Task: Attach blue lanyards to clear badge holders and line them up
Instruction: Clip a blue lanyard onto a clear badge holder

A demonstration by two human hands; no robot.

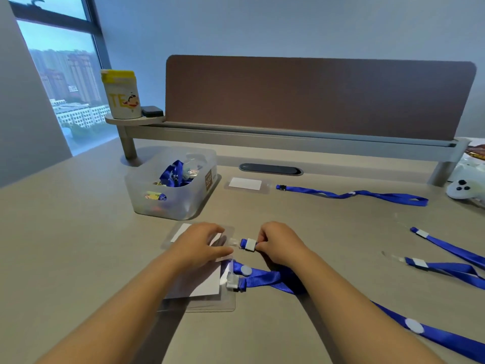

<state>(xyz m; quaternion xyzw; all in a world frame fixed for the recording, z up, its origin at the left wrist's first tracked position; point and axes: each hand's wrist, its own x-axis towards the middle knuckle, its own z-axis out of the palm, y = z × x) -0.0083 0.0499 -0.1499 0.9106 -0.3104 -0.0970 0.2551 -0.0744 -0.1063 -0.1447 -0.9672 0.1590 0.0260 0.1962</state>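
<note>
My left hand [200, 244] presses flat on a clear badge holder [181, 232] with a white card inside. My right hand [279, 243] pinches the white-clipped end of a blue lanyard [248, 244], whose clear strap touches that holder's right edge. Just nearer to me lies another badge holder [210, 287] with a blue lanyard [265, 279] clipped to it. A further badge holder [246, 184] lies at the back, beside a blue lanyard with a black clip [351, 194]. Two loose blue lanyards [446, 256] lie at the right.
A translucent bin [147, 190] with blue lanyards and small items stands behind my left hand. A brown desk divider [315, 98] runs along the back, with a yellow-lidded container [120, 94] on its shelf. A white game controller [464, 191] lies at the far right.
</note>
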